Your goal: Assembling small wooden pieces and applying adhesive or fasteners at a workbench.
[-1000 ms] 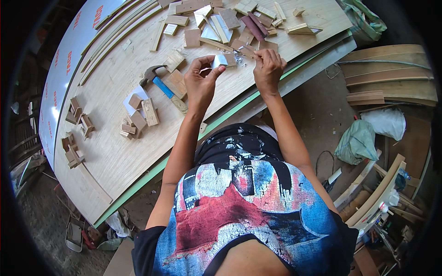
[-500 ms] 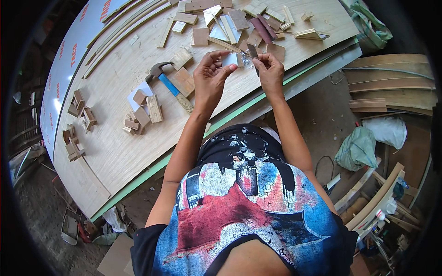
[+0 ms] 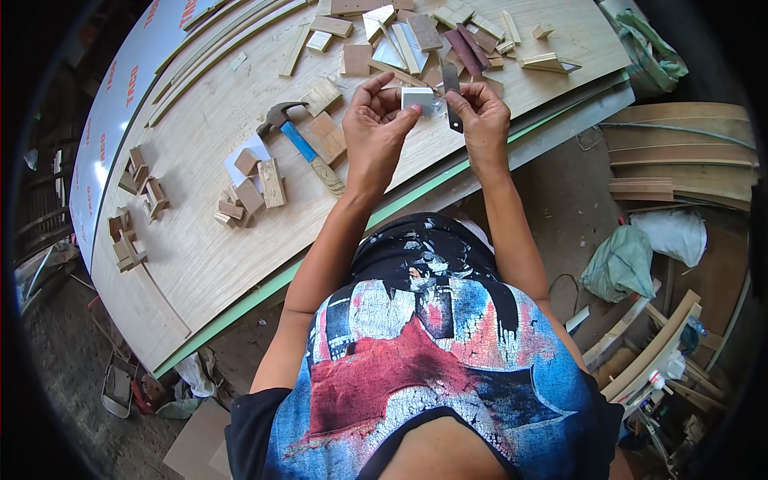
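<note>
My left hand (image 3: 374,128) holds a small white block (image 3: 417,98) between thumb and fingers, over the plywood work surface (image 3: 240,248). My right hand (image 3: 480,120) grips a narrow dark blade-like tool (image 3: 451,88) right beside the block, and its fingers also touch the block's right side. Both hands are close together above the board's near edge. A hammer with a blue handle (image 3: 300,140) lies just left of my left hand, next to a flat wooden block (image 3: 328,136).
Several small wood offcuts (image 3: 248,188) lie left of the hammer, more at the board's far left (image 3: 132,208) and a pile of strips at the top (image 3: 432,36). Curved wooden strips (image 3: 680,148) and plastic bags (image 3: 620,264) are on the floor at right.
Both hands have stayed together with the white block and the tool; the view has shifted slightly, so the hands sit a little lower and nearer the board's edge.
</note>
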